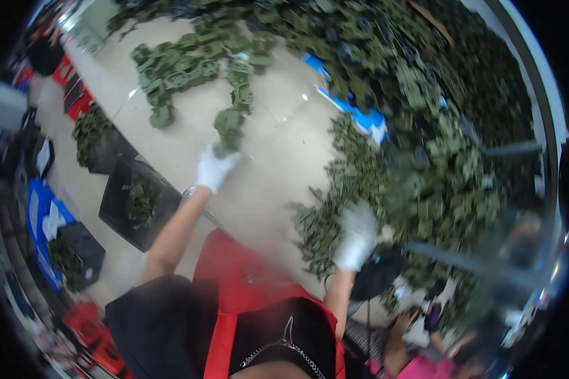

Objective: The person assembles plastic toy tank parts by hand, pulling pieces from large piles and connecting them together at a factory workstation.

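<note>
My left hand (pixel 218 167), in a white glove, is closed on the near end of a stack of green pieces (pixel 229 125). These are flat and look cut to shape; their kind does not show. Beyond that stack, a row of similar green pieces (pixel 183 72) lies overlapped on the pale table (pixel 284 148). My right hand (pixel 356 237), also gloved in white, is over the near edge of a heap of small, narrow green pieces (pixel 354 164). Motion smears its fingers, so I cannot see whether it holds anything.
A large mound of green pieces (pixel 417 170) covers the table's right and far side, with blue plastic sheeting (pixel 360 117) along it. Black bins (pixel 152 205) holding green pieces stand at the left below the table edge. Another person in pink (pixel 427 367) is at the lower right.
</note>
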